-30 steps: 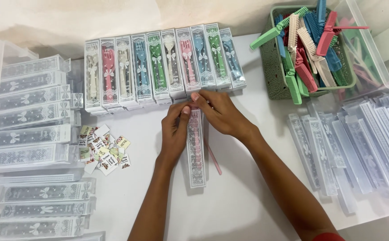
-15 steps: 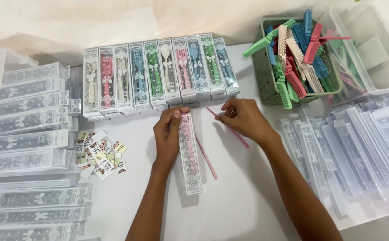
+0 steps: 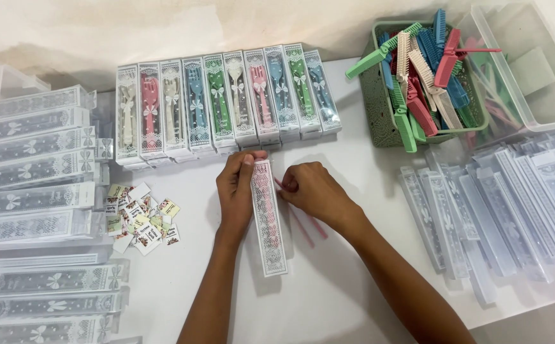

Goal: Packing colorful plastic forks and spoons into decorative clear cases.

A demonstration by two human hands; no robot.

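Head view looks down on a white table [image 3: 328, 299] crowded on three sides. Along the far edge stands a row of filled clear boxes [image 3: 226, 102], each showing a comb in cream, pink, blue or green. On the left lie stacks of lace-printed boxes [image 3: 38, 165], and beside them a loose scatter of small paper tags [image 3: 138, 216]. To the right a green basket [image 3: 379, 111] holds a jumble of coloured combs [image 3: 421, 76], with a clear tub [image 3: 526, 70] just beside it and a heap of flat empty boxes [image 3: 507, 204] in front. Between these, a long lace-printed box [image 3: 268, 216] lies flat on the table, pointing away from the person. The left hand [image 3: 236, 191] lies along its left side, fingers curled over the far end and gripping it. The right hand [image 3: 312, 191] rests just right of the box, fingers pinched on a pink comb [image 3: 303, 220] that lies slanting on the table, mostly hidden under the hand. Both forearms reach in from the lower edge.
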